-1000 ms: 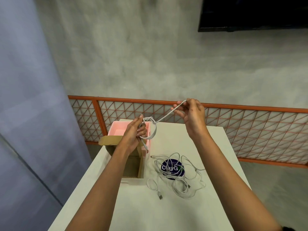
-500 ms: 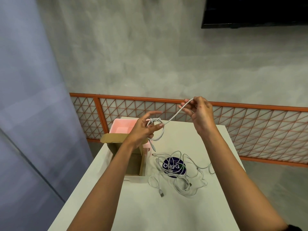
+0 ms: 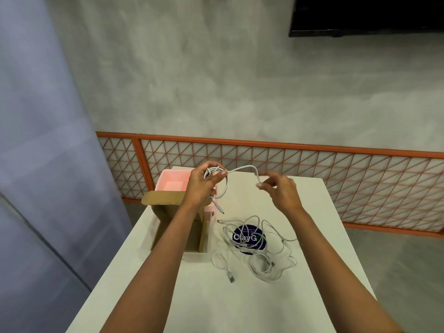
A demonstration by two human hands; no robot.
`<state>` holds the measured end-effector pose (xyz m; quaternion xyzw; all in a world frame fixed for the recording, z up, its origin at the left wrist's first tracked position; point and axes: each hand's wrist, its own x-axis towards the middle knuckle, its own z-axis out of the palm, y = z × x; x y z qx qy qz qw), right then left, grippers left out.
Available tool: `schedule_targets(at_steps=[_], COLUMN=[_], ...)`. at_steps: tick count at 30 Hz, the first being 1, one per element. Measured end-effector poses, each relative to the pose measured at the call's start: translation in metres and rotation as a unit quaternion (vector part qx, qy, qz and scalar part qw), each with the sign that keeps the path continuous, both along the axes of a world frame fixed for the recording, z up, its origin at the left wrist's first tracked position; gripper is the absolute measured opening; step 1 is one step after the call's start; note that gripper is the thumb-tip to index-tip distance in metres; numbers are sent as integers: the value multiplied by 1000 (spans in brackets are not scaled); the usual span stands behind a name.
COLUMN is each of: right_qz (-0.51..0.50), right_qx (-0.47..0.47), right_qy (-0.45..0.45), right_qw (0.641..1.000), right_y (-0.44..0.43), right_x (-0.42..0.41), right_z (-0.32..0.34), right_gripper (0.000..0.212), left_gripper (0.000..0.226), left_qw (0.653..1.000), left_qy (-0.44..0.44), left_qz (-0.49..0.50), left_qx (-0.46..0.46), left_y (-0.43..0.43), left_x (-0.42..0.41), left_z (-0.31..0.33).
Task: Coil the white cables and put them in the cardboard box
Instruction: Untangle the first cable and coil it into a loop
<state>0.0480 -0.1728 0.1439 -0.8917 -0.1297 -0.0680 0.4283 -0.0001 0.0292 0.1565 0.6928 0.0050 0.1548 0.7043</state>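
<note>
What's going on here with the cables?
A person is coiling one white cable in the air above the table. The left hand grips the gathered loops, and the right hand pinches the free run beside them. The other cables lie tangled on the table next to the open cardboard box. The left forearm partly hides the inside of the box.

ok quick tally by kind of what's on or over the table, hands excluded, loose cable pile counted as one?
White cable in the hands: 1
Pile of white cables, tangled, strands not separable: 1
Cardboard box: 1
Pink tray: 1
Dark blue round sticker: 1
Total: 5
</note>
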Motion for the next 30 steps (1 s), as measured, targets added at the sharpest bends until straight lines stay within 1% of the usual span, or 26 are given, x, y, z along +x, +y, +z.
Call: schedule_targets(at_steps=[1,3,5,6,8,10,12,14,17,20,23,24,27,28,30], right_qz=[19,42,32,25,22,26,29,34,56,104,148,155,188,198,208], right_qx=[-14,1,53,101,227,329,399,439,422,363,315,314,340,332,296], right_qy=[-4,-6,14,38,97,144,182,230,315,374,365,364,391,389,358], right_qw=[1000,999,998,994,969,933,898,868,848,847,863,863,834,836,861], right_y=[3,8,14,17,23,30,35,39,42,44,47,48,45,45,48], right_x=[-2,-5,-7,-7,-9,-10,-10,-11,-12,-14,-18,-20,-24,-25,-27], right_z=[-1,-1,-3,-5,-5,-1,3,7,8,9,12,12,14,14,14], right_gripper=[19,14,14,12,7,8,7,3,10,11,20,24,24,24,24], left_gripper=[9,9,8,8,8,9,10,11,11,12,12,11,10,10,9], left_qw=[1000,1000,1000,1000,999,998,997,997,997,996,997,998,998,998,998], left_qy=[1,3,8,10,15,21,25,27,30,38,44,44,46,48,55], left_qz=[2,0,-13,-24,-45,-60,-68,-72,-75,-78,-55,-42,-22,-20,-15], left_qx=[1,1,-4,-7,-11,-15,-20,-20,-19,-16,-18,-21,-31,-26,-14], left_y=[-1,-3,-4,-4,-7,-9,-11,-11,-9,-8,-8,-7,-6,-6,-6], left_x=[1,1,1,0,0,-1,0,-1,0,1,3,4,5,5,6], left_z=[0,0,-1,-2,-4,-6,-8,-9,-9,-12,-14,-15,-16,-16,-15])
